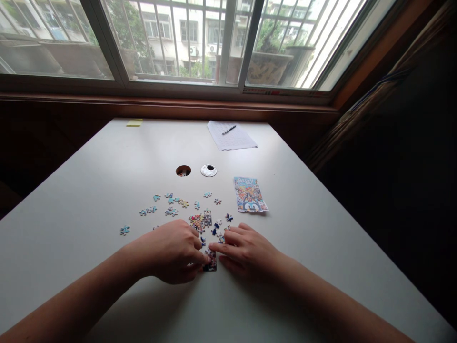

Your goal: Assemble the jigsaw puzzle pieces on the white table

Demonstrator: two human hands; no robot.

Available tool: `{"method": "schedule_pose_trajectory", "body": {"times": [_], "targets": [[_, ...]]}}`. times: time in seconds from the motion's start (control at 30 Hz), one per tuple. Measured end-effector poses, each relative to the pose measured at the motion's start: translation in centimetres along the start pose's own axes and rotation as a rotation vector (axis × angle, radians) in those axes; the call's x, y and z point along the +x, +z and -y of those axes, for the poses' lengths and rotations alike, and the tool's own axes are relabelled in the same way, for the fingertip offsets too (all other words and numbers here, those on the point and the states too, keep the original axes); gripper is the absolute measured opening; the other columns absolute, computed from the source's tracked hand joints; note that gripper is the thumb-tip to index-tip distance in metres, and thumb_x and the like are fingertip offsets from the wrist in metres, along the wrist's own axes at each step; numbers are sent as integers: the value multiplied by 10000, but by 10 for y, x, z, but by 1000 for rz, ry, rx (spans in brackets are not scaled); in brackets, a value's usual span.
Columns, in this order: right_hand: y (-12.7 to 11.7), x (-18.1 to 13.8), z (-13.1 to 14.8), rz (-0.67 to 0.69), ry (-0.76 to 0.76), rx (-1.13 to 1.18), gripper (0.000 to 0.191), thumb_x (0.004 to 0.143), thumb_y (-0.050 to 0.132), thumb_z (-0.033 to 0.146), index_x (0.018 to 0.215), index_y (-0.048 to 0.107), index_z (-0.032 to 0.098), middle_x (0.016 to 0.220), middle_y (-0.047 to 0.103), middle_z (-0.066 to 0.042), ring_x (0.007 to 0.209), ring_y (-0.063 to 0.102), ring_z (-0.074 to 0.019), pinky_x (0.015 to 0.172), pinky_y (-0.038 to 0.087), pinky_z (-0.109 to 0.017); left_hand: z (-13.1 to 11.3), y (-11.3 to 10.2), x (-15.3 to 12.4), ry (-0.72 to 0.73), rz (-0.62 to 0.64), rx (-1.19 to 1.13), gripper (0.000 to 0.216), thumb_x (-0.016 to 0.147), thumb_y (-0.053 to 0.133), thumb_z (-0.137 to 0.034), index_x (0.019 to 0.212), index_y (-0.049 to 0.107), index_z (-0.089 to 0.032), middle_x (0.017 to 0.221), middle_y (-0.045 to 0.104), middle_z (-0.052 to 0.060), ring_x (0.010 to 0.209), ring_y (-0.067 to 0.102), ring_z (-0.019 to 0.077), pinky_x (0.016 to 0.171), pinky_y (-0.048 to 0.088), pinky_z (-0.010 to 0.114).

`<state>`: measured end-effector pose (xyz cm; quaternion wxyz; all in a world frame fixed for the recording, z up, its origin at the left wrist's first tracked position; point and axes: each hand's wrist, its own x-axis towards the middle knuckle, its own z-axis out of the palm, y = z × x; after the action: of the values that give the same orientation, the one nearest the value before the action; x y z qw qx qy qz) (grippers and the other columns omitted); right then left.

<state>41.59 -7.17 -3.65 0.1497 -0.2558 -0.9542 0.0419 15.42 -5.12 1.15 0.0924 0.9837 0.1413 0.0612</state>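
Note:
A small joined block of dark jigsaw puzzle pieces (211, 265) lies flat on the white table, close in front of me. My left hand (176, 250) is closed, its fingertips pressed on the left side of this block. From the other side, my right hand (246, 247) reaches in with its index finger stretched to the block's top edge and its thumb apart from the finger. Just beyond the hands is a larger joined section of puzzle (200, 221), colourful and partly covered by my left hand. Loose dark blue and white pieces (216, 224) lie between the hands and this section.
More loose puzzle pieces (171, 211) are scattered to the left and beyond. A picture card (250, 195) lies at the right. Farther off are a cable hole (183, 171), its round cover (209, 170), paper sheets (237, 138) with a pen (229, 130), and yellow notes (134, 123).

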Motion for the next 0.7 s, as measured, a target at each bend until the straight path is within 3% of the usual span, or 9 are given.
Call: {"method": "schedule_pose_trajectory", "body": {"times": [0.37,0.7], "targets": [[-8,0,-3,32,-77,36,280,1017,514,298,1262,649,301,840,579,-9,765,469,-165,711,268,-326,-1,2,-1,8,-45,-19,103,836,618,-232,771,690,-267,589,661,-25,545,579,159,532,374,337],[-10,0,-7,70,-84,14,289,1021,504,265,1268,649,299,854,593,-16,771,465,-166,718,269,-326,1,3,-1,-8,3,-36,203,836,611,-232,964,739,-324,629,686,-28,590,612,177,554,398,340]]}}
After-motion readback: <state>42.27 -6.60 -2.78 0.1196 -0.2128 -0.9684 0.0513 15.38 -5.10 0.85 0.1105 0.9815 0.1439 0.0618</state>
